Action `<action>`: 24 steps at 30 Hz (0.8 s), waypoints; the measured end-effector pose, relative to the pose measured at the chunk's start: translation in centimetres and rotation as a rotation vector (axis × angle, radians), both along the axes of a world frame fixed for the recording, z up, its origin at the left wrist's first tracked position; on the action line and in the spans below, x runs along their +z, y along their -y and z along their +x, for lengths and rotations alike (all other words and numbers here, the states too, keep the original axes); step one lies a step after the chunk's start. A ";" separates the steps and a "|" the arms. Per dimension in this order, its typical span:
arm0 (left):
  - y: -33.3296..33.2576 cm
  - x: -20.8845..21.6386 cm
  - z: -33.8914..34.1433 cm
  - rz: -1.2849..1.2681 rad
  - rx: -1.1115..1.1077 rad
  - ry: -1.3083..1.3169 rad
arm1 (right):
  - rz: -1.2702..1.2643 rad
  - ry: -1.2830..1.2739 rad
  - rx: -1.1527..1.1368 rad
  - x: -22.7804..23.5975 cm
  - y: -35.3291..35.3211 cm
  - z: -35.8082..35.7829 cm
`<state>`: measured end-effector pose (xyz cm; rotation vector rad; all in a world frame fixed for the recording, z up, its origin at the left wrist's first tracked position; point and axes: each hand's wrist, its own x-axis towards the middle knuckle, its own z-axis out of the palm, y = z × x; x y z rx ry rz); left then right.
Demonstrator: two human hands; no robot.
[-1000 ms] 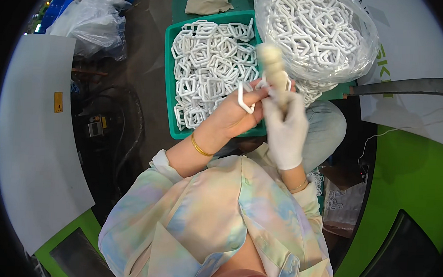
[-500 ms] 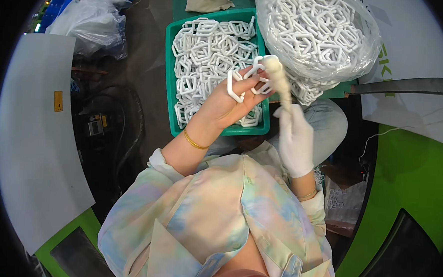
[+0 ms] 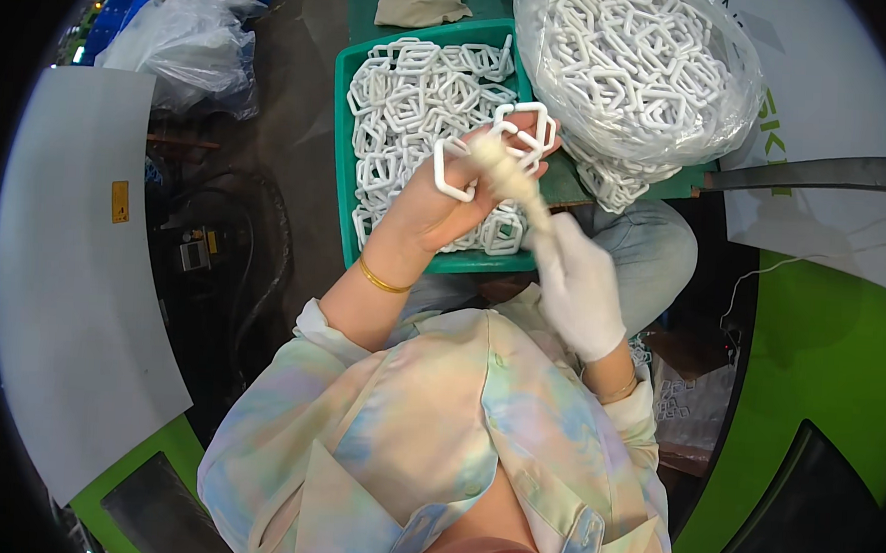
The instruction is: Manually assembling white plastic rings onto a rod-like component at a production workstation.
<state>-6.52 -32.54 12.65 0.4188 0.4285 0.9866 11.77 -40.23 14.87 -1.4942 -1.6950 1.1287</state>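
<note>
Above the bin, my bare left hand (image 3: 431,211) is turned palm up, with a gold bangle at the wrist. Its thumb and fingers hold a few white six-sided plastic links (image 3: 440,166), one by the thumb and others near the fingertips. My right hand (image 3: 580,289), in a white glove, grips a cream-coloured stick-like tool with a thicker head (image 3: 504,168). Motion smears the tool, so its kind is unclear. The head is over the left palm between the links; whether it touches them I cannot tell.
Many similar links fill a green bin (image 3: 341,151) beneath my left hand. A clear plastic bag (image 3: 747,104) heaped with links stands at its right. Beyond lies a beige cloth (image 3: 422,0). A grey metal bar (image 3: 819,176) juts in from the right. Plastic sheeting (image 3: 190,43) lies far left.
The tool's head has swung left and slightly down, from beside my fingertips to over my left palm. My left hand has shifted slightly left, and the links have turned a little.
</note>
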 end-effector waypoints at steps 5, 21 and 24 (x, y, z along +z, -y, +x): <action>-1.0 3.0 0.3 0.176 -0.079 -0.218 | 0.096 -0.103 -0.475 -0.7 -1.6 2.7; -5.7 6.7 5.3 0.363 -0.179 -0.516 | 0.159 -0.125 -0.466 0.1 -1.4 5.5; -5.5 7.9 5.4 0.321 -0.240 -0.573 | 0.231 0.106 -0.383 -0.3 -2.3 5.8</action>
